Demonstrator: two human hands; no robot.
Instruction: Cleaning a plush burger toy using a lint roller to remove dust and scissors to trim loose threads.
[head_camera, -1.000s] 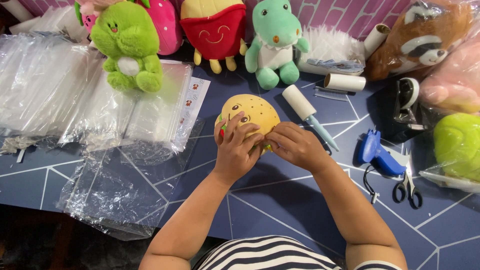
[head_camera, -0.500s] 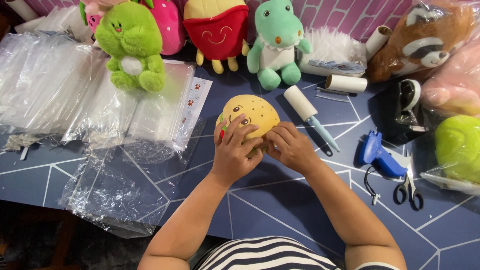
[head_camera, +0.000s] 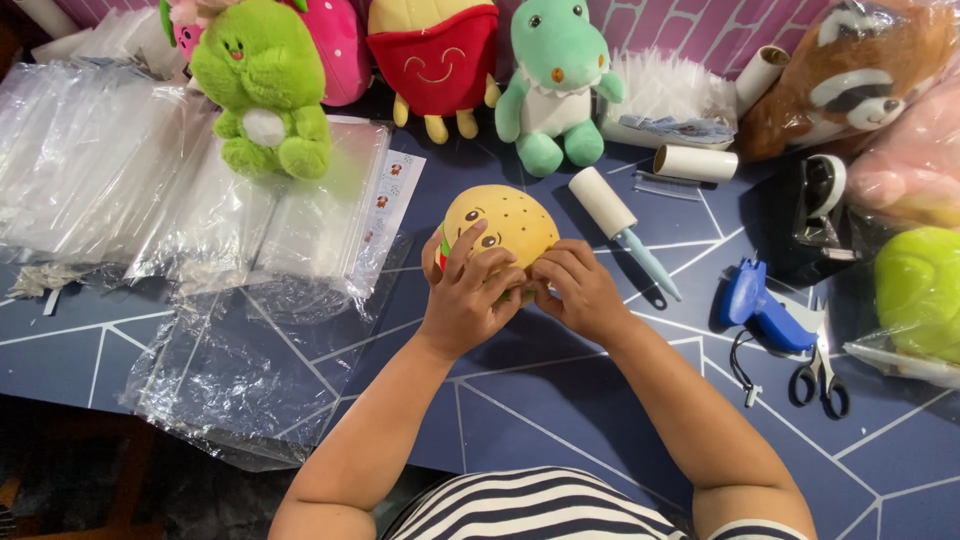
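Observation:
A round tan burger plush (head_camera: 505, 218) with a small face sits in the middle of the dark blue table (head_camera: 560, 390). My left hand (head_camera: 462, 295) grips its near left side, fingers spread over the face. My right hand (head_camera: 578, 288) pinches its near right edge. Both hands touch the plush and hide its lower part.
Stacks of clear plastic bags (head_camera: 150, 190) lie at the left. Green (head_camera: 262, 85), fries (head_camera: 432, 55) and dinosaur (head_camera: 555, 75) plushes stand at the back. A lint roller (head_camera: 620, 225), blue tagging gun (head_camera: 760, 310), scissors (head_camera: 818, 370) and bagged plushes (head_camera: 915, 290) lie at the right.
Both hands have shifted slightly on the burger plush, and the left fingers now lie higher over its face. The plush stays in place.

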